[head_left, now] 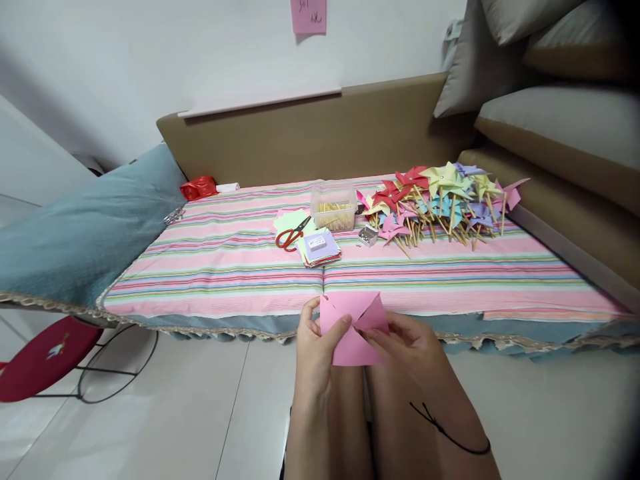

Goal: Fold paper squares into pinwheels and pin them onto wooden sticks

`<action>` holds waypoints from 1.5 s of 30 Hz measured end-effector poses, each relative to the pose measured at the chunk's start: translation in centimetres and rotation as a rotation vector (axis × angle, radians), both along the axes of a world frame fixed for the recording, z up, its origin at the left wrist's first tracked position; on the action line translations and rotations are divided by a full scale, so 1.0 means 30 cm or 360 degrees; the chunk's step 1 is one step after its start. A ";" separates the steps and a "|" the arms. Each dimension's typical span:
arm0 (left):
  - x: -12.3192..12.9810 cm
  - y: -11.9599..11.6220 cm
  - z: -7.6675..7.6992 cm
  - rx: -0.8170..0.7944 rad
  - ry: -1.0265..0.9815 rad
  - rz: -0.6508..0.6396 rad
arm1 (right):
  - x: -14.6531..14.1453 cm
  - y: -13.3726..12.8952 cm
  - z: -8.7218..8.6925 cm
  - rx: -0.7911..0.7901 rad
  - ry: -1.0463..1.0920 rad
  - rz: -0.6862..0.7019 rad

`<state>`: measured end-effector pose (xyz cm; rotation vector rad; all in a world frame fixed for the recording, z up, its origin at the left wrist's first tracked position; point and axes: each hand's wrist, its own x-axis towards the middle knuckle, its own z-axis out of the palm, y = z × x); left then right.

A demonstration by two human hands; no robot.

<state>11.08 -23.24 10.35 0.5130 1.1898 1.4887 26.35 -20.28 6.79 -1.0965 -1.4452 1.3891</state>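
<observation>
A pink paper square [350, 351] with slits running in from its corners is held up in front of the sofa's edge, above the person's legs. My left hand [316, 340] grips its left side, the thumb lying on the paper near the middle. On the right side my right hand [407, 343] holds the same paper, its thumb and fingers close to the centre. Beyond the hands lie a stack of coloured paper [327, 259], red-handled scissors [287, 240], a clear box of wooden sticks [335, 217] and a small box of metal bits [368, 235].
Many finished paper pinwheels [440, 200] on sticks are piled at the right on the striped cloth [215, 267]. A red plastic bag [199, 189] lies at the back left. Grey cushions [565, 127] stand right; a red stool [50, 360] stands lower left.
</observation>
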 end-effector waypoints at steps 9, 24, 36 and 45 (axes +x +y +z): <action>-0.106 0.090 -0.144 -0.0144 0.0076 0.0415 | -0.057 0.087 -0.060 -0.0021 -0.0139 -0.0002; -0.605 0.508 -0.334 -0.0286 0.0990 0.0495 | -0.341 0.817 -0.330 -0.0076 -0.0343 -0.0180; -0.407 0.618 -0.364 -0.0254 0.1976 0.0159 | -0.373 0.856 -0.347 -0.0048 -0.0654 -0.0107; -0.422 0.694 -0.362 -0.0366 0.1823 0.0143 | -0.400 0.866 -0.359 0.0027 -0.0529 -0.0095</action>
